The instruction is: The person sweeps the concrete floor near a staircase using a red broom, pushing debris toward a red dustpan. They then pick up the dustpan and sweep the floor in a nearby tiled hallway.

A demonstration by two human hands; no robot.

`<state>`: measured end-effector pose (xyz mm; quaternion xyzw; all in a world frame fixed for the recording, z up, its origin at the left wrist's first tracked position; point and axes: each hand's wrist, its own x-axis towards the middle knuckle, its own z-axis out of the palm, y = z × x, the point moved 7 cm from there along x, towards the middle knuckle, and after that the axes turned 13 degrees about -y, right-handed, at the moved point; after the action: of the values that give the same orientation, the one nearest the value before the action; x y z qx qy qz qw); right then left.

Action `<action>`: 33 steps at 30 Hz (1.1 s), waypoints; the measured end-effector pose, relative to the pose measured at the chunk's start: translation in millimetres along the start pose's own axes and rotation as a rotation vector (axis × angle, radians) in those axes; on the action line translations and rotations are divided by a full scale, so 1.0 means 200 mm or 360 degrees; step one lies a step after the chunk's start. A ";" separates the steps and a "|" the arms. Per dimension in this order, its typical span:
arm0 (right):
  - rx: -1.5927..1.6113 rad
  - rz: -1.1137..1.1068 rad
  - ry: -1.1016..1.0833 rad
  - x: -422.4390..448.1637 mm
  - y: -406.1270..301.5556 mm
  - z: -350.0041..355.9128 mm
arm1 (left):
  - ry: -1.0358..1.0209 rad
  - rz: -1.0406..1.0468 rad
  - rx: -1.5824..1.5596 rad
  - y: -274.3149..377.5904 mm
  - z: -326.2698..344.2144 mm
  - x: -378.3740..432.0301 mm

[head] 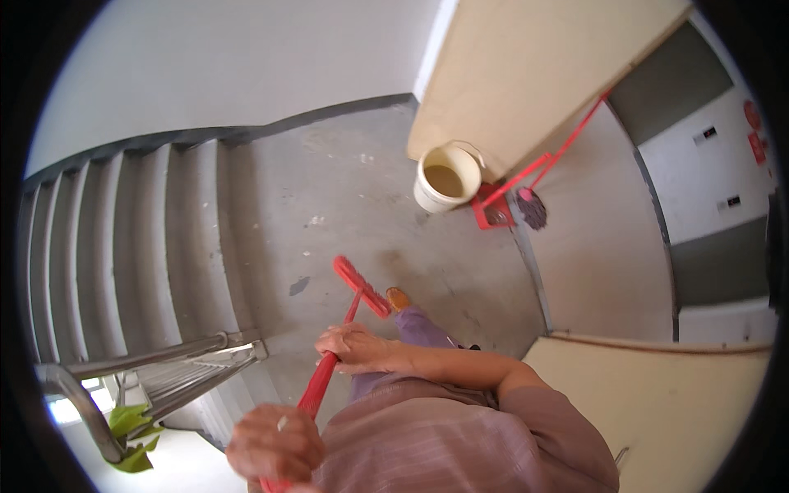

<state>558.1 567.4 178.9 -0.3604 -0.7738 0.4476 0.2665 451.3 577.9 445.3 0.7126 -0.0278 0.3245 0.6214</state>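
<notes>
A red push broom lies slantwise before me, its bristled head (363, 289) down on the grey concrete landing (333, 185). Both hands are closed around its red handle (319, 385). My left hand (277, 442) grips near the top end, close to the camera. Lower down the shaft, my right hand (354, 348) holds on, with its forearm crossing in front of my shirt. The broom head rests just left of my orange-brown shoe (397, 299). Small pale specks and a dark patch (299, 286) mark the floor near the bristles.
A cream bucket (425, 190) of murky liquid stands by the wall's end. Beside it are a red dustpan (484, 215) and a mop (531, 208) with a red handle. Concrete stairs (160, 246) are at left, a metal handrail (154, 356) below them. Green cloth (132, 425) hangs on the rail.
</notes>
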 end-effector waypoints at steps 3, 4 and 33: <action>0.0020 0.0104 0.0262 -0.04 -0.05 -0.09 | -0.0412 0.0114 -0.0294 0.03 0.05 0.11; 0.0042 0.0420 0.0351 -0.06 -0.01 -0.18 | -0.0245 0.0045 -0.0010 -0.09 0.04 0.13; 0.0676 0.2253 0.2294 -4.17 0.81 0.62 | 0.0377 -0.0654 0.0289 -2.13 0.86 1.17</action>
<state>1018.2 -104.2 -95.7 -0.8616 0.0541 0.3070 0.4006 897.4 604.3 189.2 0.7132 0.2198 0.2738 0.6067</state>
